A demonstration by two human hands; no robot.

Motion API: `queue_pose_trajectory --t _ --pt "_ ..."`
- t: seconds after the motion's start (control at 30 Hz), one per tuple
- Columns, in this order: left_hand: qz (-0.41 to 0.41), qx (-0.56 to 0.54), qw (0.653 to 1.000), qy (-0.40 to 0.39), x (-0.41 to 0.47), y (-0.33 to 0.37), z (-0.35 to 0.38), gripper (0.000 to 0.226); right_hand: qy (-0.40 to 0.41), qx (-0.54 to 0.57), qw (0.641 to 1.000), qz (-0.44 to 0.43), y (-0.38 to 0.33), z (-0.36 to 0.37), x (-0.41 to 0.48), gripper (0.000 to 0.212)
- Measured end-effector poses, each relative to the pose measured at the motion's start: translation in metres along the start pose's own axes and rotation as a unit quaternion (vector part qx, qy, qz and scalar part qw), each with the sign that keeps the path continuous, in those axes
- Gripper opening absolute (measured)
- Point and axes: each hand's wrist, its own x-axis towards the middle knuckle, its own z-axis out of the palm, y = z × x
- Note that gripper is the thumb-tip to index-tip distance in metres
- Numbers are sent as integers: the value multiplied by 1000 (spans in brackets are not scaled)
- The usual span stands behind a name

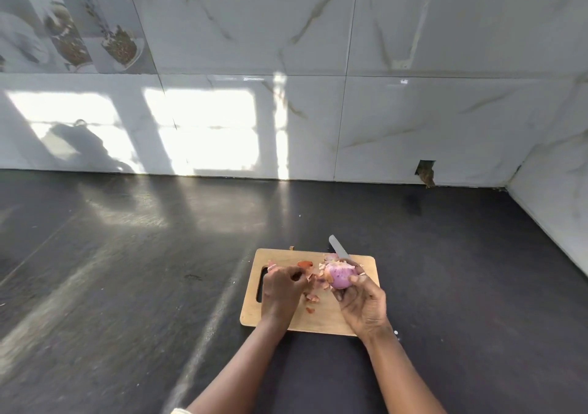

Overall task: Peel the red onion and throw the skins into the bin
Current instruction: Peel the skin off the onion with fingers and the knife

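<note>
A mostly peeled red onion is held just above a wooden cutting board, gripped from below and the right by my right hand. A knife blade pokes out beyond the onion, seemingly held in the same hand. My left hand rests over the board's left half with fingers pinched on a scrap of papery skin. Loose onion skins lie scattered on the board between both hands. No bin is in view.
The board sits on a dark stone countertop that runs back to a white marble-tiled wall. The wall turns a corner at the far right, and a small broken hole shows near its base.
</note>
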Motion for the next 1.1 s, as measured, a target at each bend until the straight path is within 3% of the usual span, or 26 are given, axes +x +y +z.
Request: queue_pose_trajectory --t 0.1,0.33,0.47,0.57,0.83,1.0,1.1 --pt "11 -25 1000 -13 1 2 0 19 -16 13 1000 6 -1 1 -1 59" --pt "30 -125 990 -64 -3 11 -2 13 -7 32 999 15 -3 6 -3 85" --pt "22 -125 989 -72 2 11 0 20 15 40 999 27 -1 5 0 95" --pt "30 -111 992 -49 3 10 1 7 32 40 998 28 -2 6 1 95" --pt "13 -94 995 -44 3 -1 6 12 59 86 994 14 -3 14 0 85" --pt "-5 -1 999 -46 3 -8 3 22 53 117 992 4 -2 12 0 83" --pt "3 17 998 -60 1 -7 1 17 48 105 993 4 -3 15 0 77"
